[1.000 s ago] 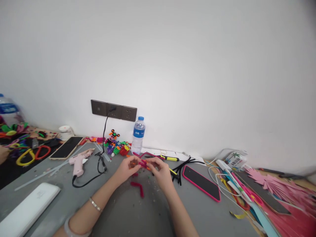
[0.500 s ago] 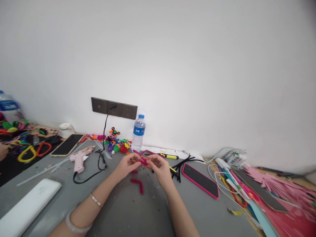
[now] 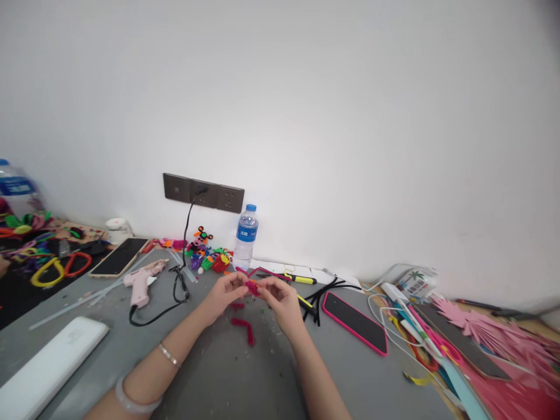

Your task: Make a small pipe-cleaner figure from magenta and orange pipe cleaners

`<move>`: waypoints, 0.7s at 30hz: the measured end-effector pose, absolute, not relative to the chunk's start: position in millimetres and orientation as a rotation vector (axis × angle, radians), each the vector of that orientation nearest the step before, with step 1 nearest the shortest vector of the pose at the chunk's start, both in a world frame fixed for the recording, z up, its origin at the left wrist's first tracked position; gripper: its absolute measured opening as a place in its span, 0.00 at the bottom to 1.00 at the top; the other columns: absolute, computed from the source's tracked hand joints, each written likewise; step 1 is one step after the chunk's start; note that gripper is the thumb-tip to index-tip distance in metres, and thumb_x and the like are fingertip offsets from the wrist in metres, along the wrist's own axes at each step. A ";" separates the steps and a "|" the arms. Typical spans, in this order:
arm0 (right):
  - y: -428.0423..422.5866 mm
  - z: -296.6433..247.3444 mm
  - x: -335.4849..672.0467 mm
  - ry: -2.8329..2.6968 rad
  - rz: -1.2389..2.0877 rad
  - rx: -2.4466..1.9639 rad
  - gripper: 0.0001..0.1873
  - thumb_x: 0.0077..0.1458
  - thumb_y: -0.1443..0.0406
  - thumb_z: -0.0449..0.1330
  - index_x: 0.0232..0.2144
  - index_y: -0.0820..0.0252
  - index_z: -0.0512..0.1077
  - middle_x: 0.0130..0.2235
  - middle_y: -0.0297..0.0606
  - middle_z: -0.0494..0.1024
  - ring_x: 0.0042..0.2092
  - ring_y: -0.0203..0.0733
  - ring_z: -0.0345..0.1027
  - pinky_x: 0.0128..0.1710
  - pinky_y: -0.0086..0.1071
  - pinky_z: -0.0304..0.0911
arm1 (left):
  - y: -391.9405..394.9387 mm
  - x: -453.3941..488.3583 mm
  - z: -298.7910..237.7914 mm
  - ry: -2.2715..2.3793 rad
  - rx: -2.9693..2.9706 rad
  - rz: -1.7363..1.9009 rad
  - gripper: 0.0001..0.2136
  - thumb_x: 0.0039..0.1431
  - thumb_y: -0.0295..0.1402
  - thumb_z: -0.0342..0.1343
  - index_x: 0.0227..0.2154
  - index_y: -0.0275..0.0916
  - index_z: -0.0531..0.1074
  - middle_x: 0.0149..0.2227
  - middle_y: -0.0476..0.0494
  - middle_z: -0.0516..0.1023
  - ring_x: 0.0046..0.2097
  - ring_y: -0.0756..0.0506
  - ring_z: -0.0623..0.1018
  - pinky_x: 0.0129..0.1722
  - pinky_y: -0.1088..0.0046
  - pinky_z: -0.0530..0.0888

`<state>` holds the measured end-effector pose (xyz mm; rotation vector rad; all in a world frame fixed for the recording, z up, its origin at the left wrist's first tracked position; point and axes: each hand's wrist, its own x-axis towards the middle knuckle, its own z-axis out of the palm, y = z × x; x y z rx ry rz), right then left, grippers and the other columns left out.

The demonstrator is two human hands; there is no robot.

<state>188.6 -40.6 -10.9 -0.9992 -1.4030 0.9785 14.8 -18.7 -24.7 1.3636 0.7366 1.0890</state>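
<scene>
Between my fingertips is a small magenta pipe cleaner piece (image 3: 252, 287) with a bit of orange beside it. My left hand (image 3: 225, 294) pinches it from the left. From the right, my right hand (image 3: 280, 294) pinches it too, and the fingers partly cover its shape. On the grey table below lies a bent magenta pipe cleaner (image 3: 245, 328), with a shorter magenta bit just above it. Behind my hands are a yellow-and-black craft knife (image 3: 301, 279) and a bundle of black pipe cleaners (image 3: 326, 289).
A water bottle (image 3: 246, 236) stands by the wall, next to colourful pipe cleaner figures (image 3: 210, 256). Left lie a pink glue gun (image 3: 142, 283) with its cord, glue sticks, a phone (image 3: 120, 256) and a white power bank (image 3: 55, 370). Right are a pink-cased phone (image 3: 355, 324), cables and pink paper.
My fingertips have shifted slightly around the magenta piece, which now shows as a more compact bunch. The things on the table have stayed put.
</scene>
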 end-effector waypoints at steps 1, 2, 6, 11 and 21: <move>-40.7 -10.7 188.2 -1.404 0.972 -0.994 0.10 0.48 0.58 0.64 0.28 0.60 0.76 0.26 0.36 0.75 0.24 0.36 0.61 0.24 0.29 0.57 | -18.6 14.8 -24.6 0.737 1.363 1.089 0.11 0.53 0.39 0.60 0.30 0.37 0.69 0.26 0.52 0.69 0.30 0.50 0.69 0.32 0.76 0.66; -40.9 -10.5 187.9 -1.407 0.965 -0.988 0.10 0.48 0.58 0.64 0.28 0.60 0.76 0.26 0.36 0.75 0.24 0.36 0.61 0.24 0.29 0.57 | -18.5 14.7 -24.6 0.737 1.362 1.088 0.10 0.53 0.39 0.60 0.30 0.37 0.69 0.27 0.52 0.69 0.31 0.50 0.69 0.32 0.76 0.66; -41.3 -11.1 186.5 -1.422 0.966 -0.969 0.09 0.48 0.59 0.64 0.28 0.60 0.76 0.26 0.36 0.75 0.26 0.38 0.64 0.27 0.31 0.59 | -18.1 14.7 -24.4 0.734 1.354 1.085 0.10 0.53 0.38 0.60 0.30 0.36 0.70 0.28 0.51 0.71 0.32 0.50 0.70 0.33 0.76 0.67; -41.5 -13.9 185.0 -1.425 0.973 -0.974 0.10 0.48 0.58 0.64 0.28 0.60 0.75 0.27 0.37 0.75 0.28 0.40 0.66 0.29 0.32 0.61 | -17.5 14.6 -25.3 0.736 1.330 1.088 0.10 0.53 0.38 0.60 0.31 0.36 0.70 0.29 0.50 0.72 0.33 0.49 0.72 0.36 0.74 0.69; -41.7 -18.2 182.9 -1.470 0.922 -0.981 0.08 0.51 0.60 0.62 0.29 0.60 0.74 0.28 0.36 0.75 0.29 0.39 0.66 0.30 0.31 0.61 | -17.0 14.5 -26.0 0.770 1.339 1.105 0.12 0.51 0.40 0.61 0.30 0.37 0.70 0.28 0.50 0.72 0.33 0.48 0.73 0.36 0.73 0.70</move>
